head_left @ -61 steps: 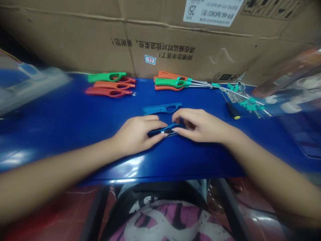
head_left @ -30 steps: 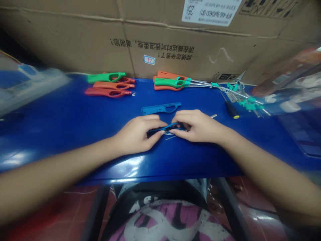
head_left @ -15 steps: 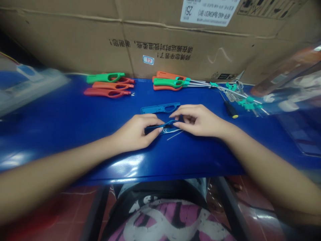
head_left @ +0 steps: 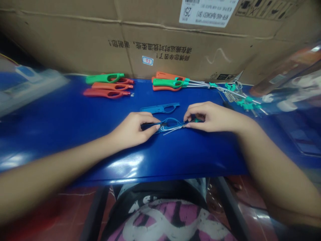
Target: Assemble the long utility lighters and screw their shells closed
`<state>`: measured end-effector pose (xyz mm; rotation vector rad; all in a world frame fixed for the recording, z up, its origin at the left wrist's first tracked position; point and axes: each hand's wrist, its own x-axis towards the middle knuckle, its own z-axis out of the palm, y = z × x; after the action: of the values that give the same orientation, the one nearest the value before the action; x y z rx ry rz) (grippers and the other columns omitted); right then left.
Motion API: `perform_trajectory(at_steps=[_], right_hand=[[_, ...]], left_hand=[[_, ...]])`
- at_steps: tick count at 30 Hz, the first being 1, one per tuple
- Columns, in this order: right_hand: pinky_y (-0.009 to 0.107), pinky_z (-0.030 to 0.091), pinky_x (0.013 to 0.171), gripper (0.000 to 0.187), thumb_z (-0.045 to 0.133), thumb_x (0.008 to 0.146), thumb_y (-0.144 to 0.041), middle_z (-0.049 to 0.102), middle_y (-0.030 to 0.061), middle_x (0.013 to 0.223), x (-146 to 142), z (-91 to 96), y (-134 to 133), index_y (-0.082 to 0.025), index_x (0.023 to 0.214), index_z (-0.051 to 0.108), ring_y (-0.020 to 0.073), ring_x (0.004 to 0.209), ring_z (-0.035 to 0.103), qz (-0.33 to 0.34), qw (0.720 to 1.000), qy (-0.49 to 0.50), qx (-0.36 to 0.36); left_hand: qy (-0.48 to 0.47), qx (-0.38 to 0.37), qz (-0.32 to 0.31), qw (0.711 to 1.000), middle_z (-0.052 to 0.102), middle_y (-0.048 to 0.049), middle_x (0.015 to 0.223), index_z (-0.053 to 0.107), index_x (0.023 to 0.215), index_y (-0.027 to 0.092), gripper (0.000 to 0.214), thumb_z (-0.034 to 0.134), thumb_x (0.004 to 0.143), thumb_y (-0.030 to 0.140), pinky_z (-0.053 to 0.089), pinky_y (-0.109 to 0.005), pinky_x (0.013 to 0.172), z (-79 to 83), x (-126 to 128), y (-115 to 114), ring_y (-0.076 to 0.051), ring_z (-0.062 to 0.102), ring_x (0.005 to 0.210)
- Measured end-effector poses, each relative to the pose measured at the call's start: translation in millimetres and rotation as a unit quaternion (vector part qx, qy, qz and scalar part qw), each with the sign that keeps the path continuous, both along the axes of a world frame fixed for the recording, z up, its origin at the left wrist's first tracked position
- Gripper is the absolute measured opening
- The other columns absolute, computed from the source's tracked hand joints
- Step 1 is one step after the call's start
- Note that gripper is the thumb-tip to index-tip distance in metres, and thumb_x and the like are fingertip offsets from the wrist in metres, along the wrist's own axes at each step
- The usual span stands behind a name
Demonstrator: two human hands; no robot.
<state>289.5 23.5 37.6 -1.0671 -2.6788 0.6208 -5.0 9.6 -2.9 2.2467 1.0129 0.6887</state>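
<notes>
My left hand (head_left: 136, 130) is closed, thumb and fingers pinching the left end of a blue lighter handle half (head_left: 173, 121) with its finger loop open to view. Thin white wires (head_left: 170, 128) run along this half towards its right end. There my right hand (head_left: 205, 117) pinches thumb to fingertips around the wires at the narrow tip; a small green piece (head_left: 199, 120) shows partly under its fingers. A thin grey rod (head_left: 168, 133) lies along the near side. Just behind sits the other blue handle half (head_left: 160, 108), flat on the table.
Several red, orange and green lighter handles (head_left: 107, 86) lie at the back left. Lighters with metal barrels (head_left: 168, 83) lie at back centre, near green-tipped metal parts (head_left: 247, 102). A cardboard box (head_left: 87, 40) walls off the back; a screwdriver (head_left: 227, 105) is partly hidden by my right hand.
My right hand has slid right from the finger loop to the narrow tip, uncovering the loop and the wires. My left hand keeps its grip with little movement.
</notes>
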Motion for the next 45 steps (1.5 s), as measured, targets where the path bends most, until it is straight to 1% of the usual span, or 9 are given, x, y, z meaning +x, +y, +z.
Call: perform_trajectory(at_steps=[5, 9, 17, 21, 27, 34, 38, 42, 45], right_hand=[[0.029, 0.047, 0.069, 0.018, 0.064, 0.092, -0.031, 0.074, 0.0057, 0.093, -1.0, -1.8, 2.8, -0.018, 0.097, 0.076, 0.0171, 0.08, 0.065, -0.002, 1.0, -0.006, -0.02], [0.031, 0.049, 0.076, 0.018, 0.064, 0.094, -0.03, 0.075, 0.0061, 0.097, -1.7, -3.6, 3.9, -0.018, 0.096, 0.076, 0.0179, 0.085, 0.067, 0.002, 1.0, -0.001, -0.014], [0.031, 0.05, 0.077, 0.021, 0.066, 0.092, -0.033, 0.073, 0.0073, 0.09, -10.4, -11.7, 4.7, -0.017, 0.084, 0.076, 0.0174, 0.082, 0.067, -0.012, 0.998, 0.065, -0.004], [0.03, 0.046, 0.071, 0.025, 0.07, 0.087, -0.04, 0.073, 0.0065, 0.089, -9.8, -12.0, 6.7, -0.016, 0.083, 0.077, 0.0175, 0.08, 0.065, -0.06, 0.995, 0.063, -0.053], [0.027, 0.037, 0.06, 0.03, 0.073, 0.08, -0.047, 0.069, 0.0011, 0.071, -9.1, -6.2, 5.4, -0.018, 0.082, 0.078, 0.0128, 0.064, 0.053, -0.145, 0.972, 0.016, -0.185], [0.027, 0.036, 0.059, 0.031, 0.073, 0.079, -0.048, 0.07, 0.0016, 0.073, -10.5, -7.3, 4.7, -0.018, 0.082, 0.076, 0.0116, 0.062, 0.05, -0.143, 0.966, 0.018, -0.216], [0.026, 0.039, 0.06, 0.03, 0.073, 0.079, -0.047, 0.072, 0.003, 0.08, -11.6, -7.2, 3.9, -0.018, 0.084, 0.076, 0.013, 0.066, 0.057, -0.155, 0.965, 0.011, -0.21], [0.025, 0.038, 0.051, 0.026, 0.071, 0.083, -0.045, 0.066, -0.0014, 0.067, -14.7, -4.0, -0.4, -0.019, 0.086, 0.074, 0.0084, 0.046, 0.052, -0.174, 0.96, 0.0, -0.221], [0.024, 0.04, 0.05, 0.023, 0.07, 0.085, -0.042, 0.064, -0.0028, 0.062, -16.4, -0.2, -4.2, -0.019, 0.087, 0.074, 0.008, 0.042, 0.053, -0.166, 0.963, -0.003, -0.21]], left_hand=[[-0.008, -0.01, -0.007, 1.0, 0.074, -0.0044, 0.092, 0.08, 0.108, 0.021, 0.027, 0.062, 0.093, 0.035, 0.049, -0.027, 0.065, -0.7, 0.0, 1.4, -0.017, 0.066, 0.078], [-0.004, -0.017, -0.008, 1.0, 0.073, -0.0043, 0.092, 0.08, 0.109, 0.021, 0.027, 0.062, 0.093, 0.034, 0.049, -0.029, 0.069, 0.9, 0.6, 1.2, -0.018, 0.066, 0.079], [0.004, -0.012, -0.004, 1.0, 0.071, -0.0044, 0.093, 0.078, 0.115, 0.022, 0.03, 0.059, 0.095, 0.036, 0.05, -0.032, 0.075, -2.7, -2.9, 5.7, -0.019, 0.065, 0.083], [0.018, 0.007, -0.008, 1.0, 0.065, -0.0036, 0.09, 0.077, 0.119, 0.022, 0.032, 0.058, 0.096, 0.036, 0.05, -0.032, 0.077, -4.1, -2.7, 6.4, -0.017, 0.063, 0.081], [0.026, 0.006, -0.021, 0.999, 0.063, -0.004, 0.091, 0.076, 0.121, 0.022, 0.033, 0.058, 0.098, 0.036, 0.05, -0.031, 0.077, -4.3, -0.2, 4.2, -0.016, 0.061, 0.082], [0.025, 0.02, -0.029, 0.999, 0.061, -0.0039, 0.091, 0.074, 0.124, 0.021, 0.034, 0.056, 0.099, 0.034, 0.049, -0.03, 0.074, -4.6, -0.2, 3.7, -0.016, 0.06, 0.081], [0.034, 0.04, -0.03, 0.998, 0.061, -0.0049, 0.093, 0.073, 0.125, 0.019, 0.034, 0.054, 0.1, 0.033, 0.05, -0.032, 0.078, -5.2, 0.1, 3.6, -0.017, 0.061, 0.083], [0.06, 0.099, -0.035, 0.993, 0.062, -0.0075, 0.1, 0.072, 0.127, 0.018, 0.036, 0.052, 0.101, 0.033, 0.05, -0.037, 0.09, -5.9, 0.8, 2.6, -0.021, 0.061, 0.095], [0.085, 0.137, -0.038, 0.986, 0.063, -0.0096, 0.11, 0.07, 0.129, 0.018, 0.039, 0.053, 0.101, 0.039, 0.048, -0.042, 0.097, -6.0, 1.2, 1.3, -0.024, 0.058, 0.104]])
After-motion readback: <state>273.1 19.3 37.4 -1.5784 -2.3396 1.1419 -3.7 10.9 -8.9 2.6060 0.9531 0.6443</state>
